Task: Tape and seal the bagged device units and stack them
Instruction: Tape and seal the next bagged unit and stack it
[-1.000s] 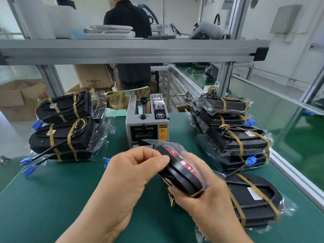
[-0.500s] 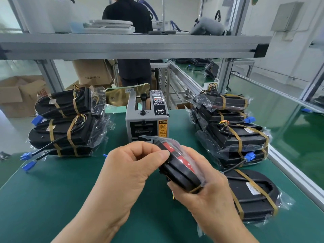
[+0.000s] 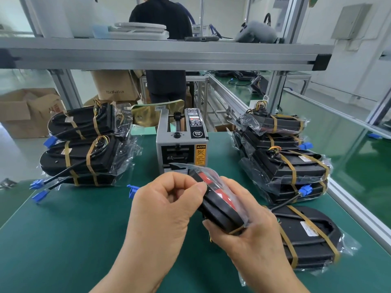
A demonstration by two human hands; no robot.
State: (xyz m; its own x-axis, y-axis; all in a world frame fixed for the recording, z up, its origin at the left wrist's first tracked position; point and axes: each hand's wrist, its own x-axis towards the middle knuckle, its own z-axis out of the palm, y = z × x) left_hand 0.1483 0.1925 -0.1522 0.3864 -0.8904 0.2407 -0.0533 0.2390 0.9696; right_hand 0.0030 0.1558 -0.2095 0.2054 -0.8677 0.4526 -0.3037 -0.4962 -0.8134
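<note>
Over the table (image 3: 74, 240), left hand (image 3: 165, 210) pinches the top of the tilted bagged unit (image 3: 218, 208); right hand (image 3: 249, 235) grips its bottom.

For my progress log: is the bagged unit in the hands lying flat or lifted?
Lifted, tilted on edge: left hand pinches the bagged unit at top, right hand grips its bottom.
</note>
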